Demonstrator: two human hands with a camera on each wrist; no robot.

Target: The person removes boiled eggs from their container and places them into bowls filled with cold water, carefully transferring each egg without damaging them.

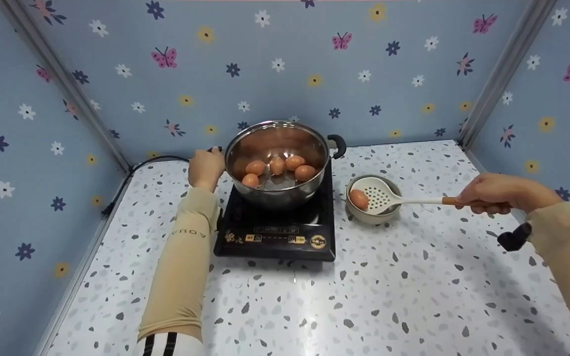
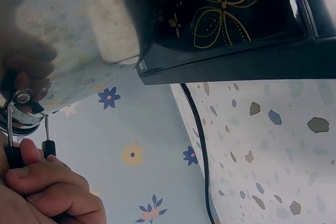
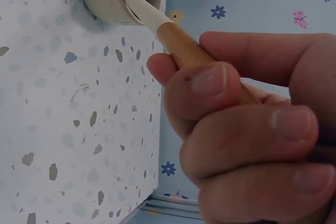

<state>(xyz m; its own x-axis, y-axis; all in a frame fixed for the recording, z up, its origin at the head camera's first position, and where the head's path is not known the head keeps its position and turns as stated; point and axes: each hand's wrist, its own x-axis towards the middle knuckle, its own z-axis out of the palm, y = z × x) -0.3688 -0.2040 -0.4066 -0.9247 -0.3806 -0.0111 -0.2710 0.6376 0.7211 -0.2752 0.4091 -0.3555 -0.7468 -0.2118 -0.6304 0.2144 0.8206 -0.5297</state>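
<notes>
A steel pot (image 1: 280, 198) with several brown eggs (image 1: 276, 166) inside stands on a black induction cooker (image 1: 275, 242). My left hand (image 1: 206, 169) grips the pot's left handle, whose black grip (image 2: 14, 157) shows between the fingers in the left wrist view. With its fingers curled round the wooden handle (image 3: 184, 43), my right hand (image 1: 507, 192) holds a white slotted spoon (image 1: 381, 195). The spoon's head lies over a small bowl (image 1: 373, 217), right of the cooker. One brown egg (image 1: 359, 199) is at the head's left side; whether spoon or bowl bears it I cannot tell.
The pot's right handle (image 1: 337, 146) sticks out toward the bowl. A black power cord (image 1: 159, 158) runs along the table's left back edge. Flowered wall panels (image 1: 275, 64) border the speckled table (image 1: 364, 296) at the back and both sides.
</notes>
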